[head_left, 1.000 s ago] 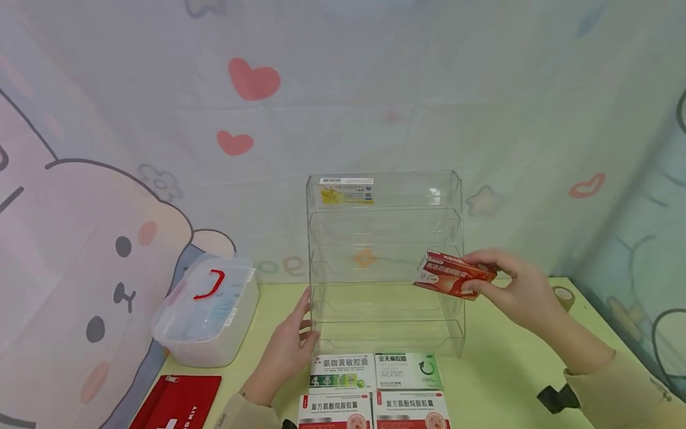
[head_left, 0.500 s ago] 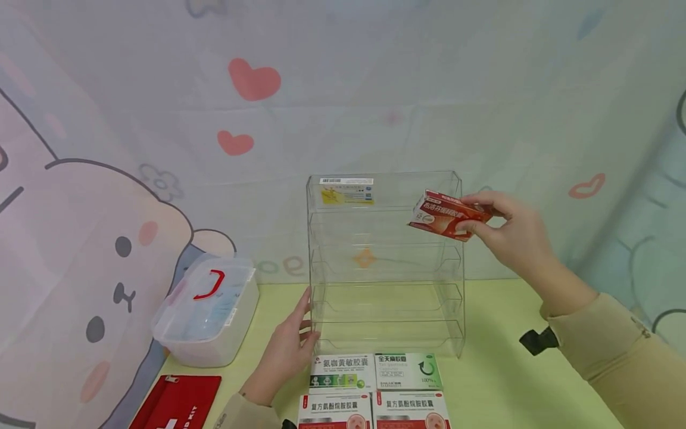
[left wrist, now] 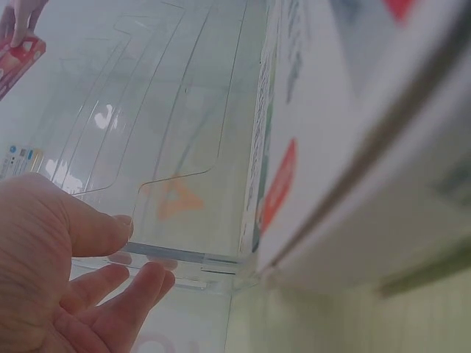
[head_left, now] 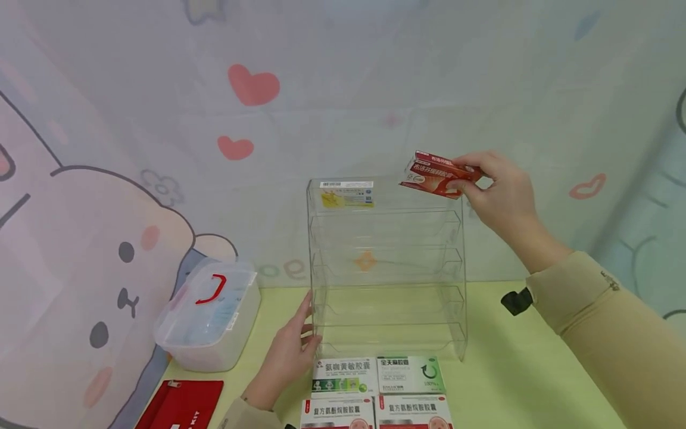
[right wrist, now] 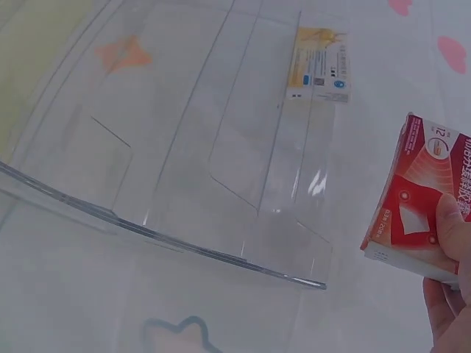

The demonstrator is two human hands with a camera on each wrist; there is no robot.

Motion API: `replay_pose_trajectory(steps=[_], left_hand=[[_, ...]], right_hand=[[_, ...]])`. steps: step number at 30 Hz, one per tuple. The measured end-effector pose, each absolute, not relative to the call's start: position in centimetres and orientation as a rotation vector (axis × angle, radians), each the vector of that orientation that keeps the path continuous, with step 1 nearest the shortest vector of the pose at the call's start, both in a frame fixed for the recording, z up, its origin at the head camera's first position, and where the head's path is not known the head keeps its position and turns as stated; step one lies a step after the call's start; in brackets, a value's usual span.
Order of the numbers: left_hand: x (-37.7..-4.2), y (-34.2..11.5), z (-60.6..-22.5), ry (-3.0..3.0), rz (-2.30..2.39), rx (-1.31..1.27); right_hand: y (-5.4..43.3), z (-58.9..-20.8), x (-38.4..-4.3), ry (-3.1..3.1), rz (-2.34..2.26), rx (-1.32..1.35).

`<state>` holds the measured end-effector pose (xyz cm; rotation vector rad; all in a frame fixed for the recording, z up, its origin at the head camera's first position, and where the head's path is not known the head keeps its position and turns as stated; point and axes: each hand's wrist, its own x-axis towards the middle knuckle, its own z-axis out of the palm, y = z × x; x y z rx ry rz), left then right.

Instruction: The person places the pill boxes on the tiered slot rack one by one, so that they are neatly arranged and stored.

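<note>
My right hand (head_left: 504,193) pinches a red medicine box (head_left: 436,174) between thumb and fingers. It is held tilted at the top right of a clear acrylic tiered rack (head_left: 386,268), and in the right wrist view the red box (right wrist: 423,195) is apart from the rack. My left hand (head_left: 289,354) grips the rack's left side panel low down, with the thumb on one face and fingers on the other, as the left wrist view shows. A yellow-and-white medicine box (head_left: 347,195) lies in the top tier at the left.
Before the rack stand a green-and-white box (head_left: 343,376), another green-and-white box (head_left: 409,375) and two red-and-white boxes (head_left: 337,411). At the left are a lidded white container (head_left: 209,322) with a red handle and a red pouch (head_left: 184,402). A patterned cloth (head_left: 343,89) hangs behind.
My right hand has lifted the red medicine box upward and slightly left, from beside the middle tiers to the top of the rack. My left hand stays on the side panel.
</note>
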<state>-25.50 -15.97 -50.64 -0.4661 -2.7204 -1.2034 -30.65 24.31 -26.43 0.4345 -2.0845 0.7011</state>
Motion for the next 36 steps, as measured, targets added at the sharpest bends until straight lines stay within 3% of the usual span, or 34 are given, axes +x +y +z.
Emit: replay_pose_trajectory(steps=[19,36], left_hand=[[-25.5,-16.5,-50.8,-2.702,-1.212,-0.463],[-25.7,-16.5,-50.8,-2.675,-1.214,-0.518]], right_hand=[[22.5,-25.1,-34.9,-2.139,0.649,0.433],[22.9,-26.6,-36.5,-2.393,0.726,0.367]])
